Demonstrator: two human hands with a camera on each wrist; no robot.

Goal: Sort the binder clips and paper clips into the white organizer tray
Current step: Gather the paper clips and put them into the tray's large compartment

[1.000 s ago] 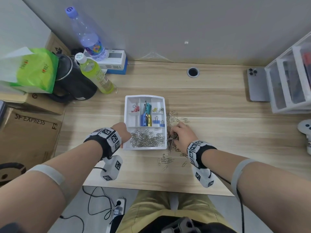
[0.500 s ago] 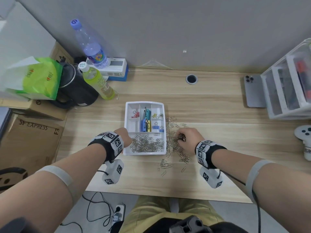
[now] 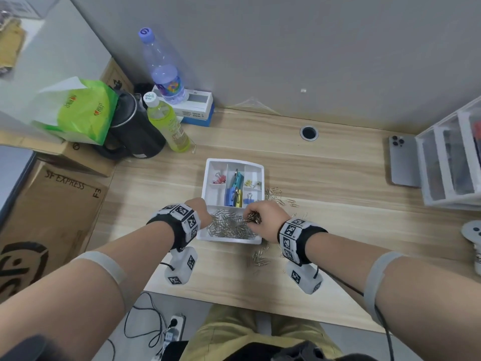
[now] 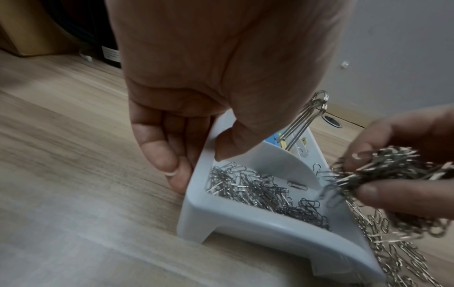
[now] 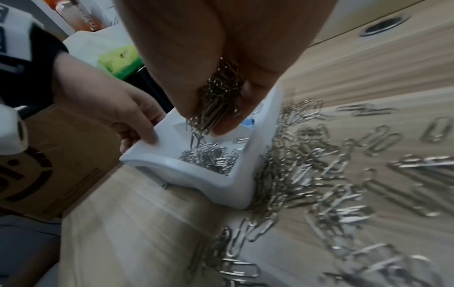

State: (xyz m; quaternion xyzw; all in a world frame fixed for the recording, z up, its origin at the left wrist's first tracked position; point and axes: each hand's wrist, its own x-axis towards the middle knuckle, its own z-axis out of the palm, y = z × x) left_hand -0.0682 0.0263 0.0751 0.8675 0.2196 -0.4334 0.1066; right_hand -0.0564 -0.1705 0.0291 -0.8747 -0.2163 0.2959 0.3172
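Note:
The white organizer tray (image 3: pixel 235 162) sits mid-desk. Coloured binder clips (image 3: pixel 234 196) fill its back compartments, and a heap of silver paper clips (image 3: pixel 227 227) lies in the wide near one. My left hand (image 4: pixel 199 165) grips the tray's left wall (image 4: pixel 245 219), thumb inside and fingers outside. My right hand (image 3: pixel 261 214) hovers over the near compartment's right end, pinching a bunch of paper clips (image 5: pixel 218 108) that hang from its fingertips. Loose paper clips (image 5: pixel 319 165) lie scattered on the desk along the tray's right side and front corner.
Two bottles (image 3: pixel 169 126), a black kettle (image 3: pixel 132 131) and a green bag (image 3: pixel 83 110) stand back left. A phone (image 3: pixel 403 160) and clear drawer unit (image 3: pixel 453 157) are at right, a controller (image 3: pixel 473 233) at the far edge. Cardboard boxes (image 3: pixel 52 212) flank the desk's left.
My right hand gathered clips from the loose pile on the desk and moved left over the tray's near compartment. My left hand stayed on the tray's left wall.

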